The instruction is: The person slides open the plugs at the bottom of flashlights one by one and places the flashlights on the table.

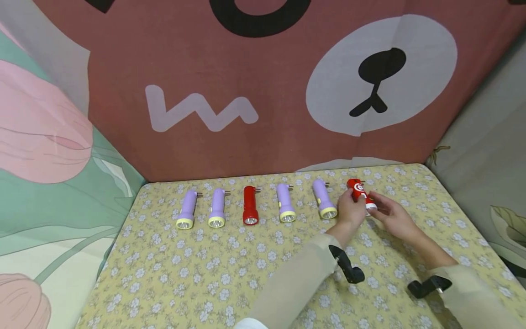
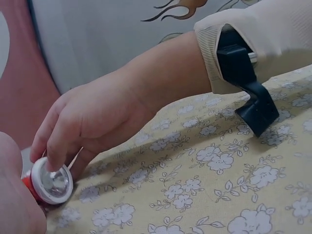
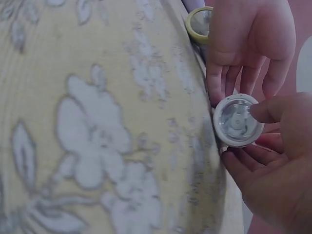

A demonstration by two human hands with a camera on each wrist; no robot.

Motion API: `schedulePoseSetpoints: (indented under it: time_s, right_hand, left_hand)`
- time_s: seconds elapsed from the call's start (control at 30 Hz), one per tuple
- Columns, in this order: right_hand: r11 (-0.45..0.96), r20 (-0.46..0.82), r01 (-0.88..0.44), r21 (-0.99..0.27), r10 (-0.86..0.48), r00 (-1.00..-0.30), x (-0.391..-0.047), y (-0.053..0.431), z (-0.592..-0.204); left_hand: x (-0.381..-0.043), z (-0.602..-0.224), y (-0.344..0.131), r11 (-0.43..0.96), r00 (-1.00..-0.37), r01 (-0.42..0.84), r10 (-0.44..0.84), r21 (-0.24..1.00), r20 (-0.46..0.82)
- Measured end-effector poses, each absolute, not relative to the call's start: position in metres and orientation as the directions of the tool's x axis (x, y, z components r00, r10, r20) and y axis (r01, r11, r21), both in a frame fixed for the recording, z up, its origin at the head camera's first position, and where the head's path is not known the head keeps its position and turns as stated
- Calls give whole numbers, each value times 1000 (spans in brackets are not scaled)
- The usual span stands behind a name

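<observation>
At the right end of a row lies a red flashlight [image 1: 358,188] with a white head ring and plug prongs at its far end. My left hand [image 1: 352,211] grips its body from the left side. From the right, my right hand [image 1: 393,218] pinches the head end, its thumb on the white ring [image 3: 237,120] and other fingers curled beneath, as the right wrist view shows. In the left wrist view the flashlight's lens [image 2: 54,183] points outward between both hands. Much of the red body is hidden by the hands.
Left of the hands lie purple flashlights with yellow rings, the nearest [image 1: 323,198] close to my left hand, then another [image 1: 285,203]. Beyond are a plain red flashlight [image 1: 249,205] and two purple ones [image 1: 217,208]. A flowered cloth [image 1: 197,278] covers the table; a printed curtain [image 1: 279,146] hangs behind.
</observation>
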State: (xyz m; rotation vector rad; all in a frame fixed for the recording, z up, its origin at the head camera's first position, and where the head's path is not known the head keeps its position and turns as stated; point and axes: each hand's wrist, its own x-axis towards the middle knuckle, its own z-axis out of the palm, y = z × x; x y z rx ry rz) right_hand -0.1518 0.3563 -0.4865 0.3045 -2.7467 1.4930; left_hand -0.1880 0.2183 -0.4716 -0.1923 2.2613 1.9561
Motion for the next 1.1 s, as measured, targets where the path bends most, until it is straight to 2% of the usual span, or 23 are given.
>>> schedulePoseSetpoints:
  time_s: [0.17, 0.33, 0.43, 0.57, 0.7, 0.87, 1.1]
  right_hand:
    - [532, 107, -199, -823, -199, -974, -151, 358, -476]
    - [561, 76, -180, -808, -203, -976, -147, 367, -458]
    - [609, 51, -159, -777, -191, -980, -146, 378, -444]
    - [692, 68, -183, -698, -190, -979, -144, 393, -425]
    - [751, 106, -214, -625, -190, -976, -143, 406, -407]
    - [825, 137, -231, -516, -186, -973, -144, 421, -393]
    - [883, 170, -237, -405, -182, -968, -143, 443, -386]
  left_hand:
    - [-184, -456, 210, 228, -989, -131, 35, 965, -142]
    - [-184, -432, 184, 188, -979, -42, 189, 981, -78]
    - [-188, -415, 157, 187, -941, 5, 334, 982, -59]
    - [-196, -390, 109, 256, -865, 106, 501, 961, -38]
    - [-206, -368, 53, 349, -802, 229, 597, 909, -27]
    - [-215, -346, -35, 439, -764, 342, 645, 830, -26]
    - [-215, -331, -167, 572, -842, 372, 540, 731, 6]
